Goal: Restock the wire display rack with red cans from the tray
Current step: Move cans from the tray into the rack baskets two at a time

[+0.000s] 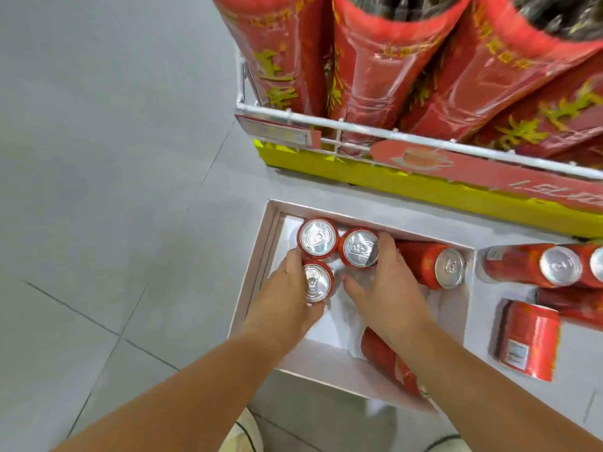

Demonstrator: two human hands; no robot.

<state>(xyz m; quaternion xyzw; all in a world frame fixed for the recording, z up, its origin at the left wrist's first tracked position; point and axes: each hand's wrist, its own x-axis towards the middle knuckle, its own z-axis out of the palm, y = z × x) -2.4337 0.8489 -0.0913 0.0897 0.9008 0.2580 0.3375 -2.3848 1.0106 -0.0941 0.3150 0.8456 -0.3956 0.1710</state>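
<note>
A white cardboard tray (251, 272) lies on the floor below the white wire display rack (359, 127). Three red cans stand upright in the tray's far left corner. My left hand (287, 298) wraps around the nearest one (316, 283). My right hand (388, 288) grips the right-hand upright can (360, 247). The third upright can (318, 238) stands behind them, untouched. Another red can (430, 265) lies on its side to the right of my right hand, and one more (388, 360) lies under my right forearm.
A second white tray (479, 321) at the right holds several red cans (528, 340), upright and on their sides. Tall red bottles (375, 70) fill the rack, with a yellow base (391, 181) below. Grey tiled floor stretches left. My shoes (241, 435) show at the bottom.
</note>
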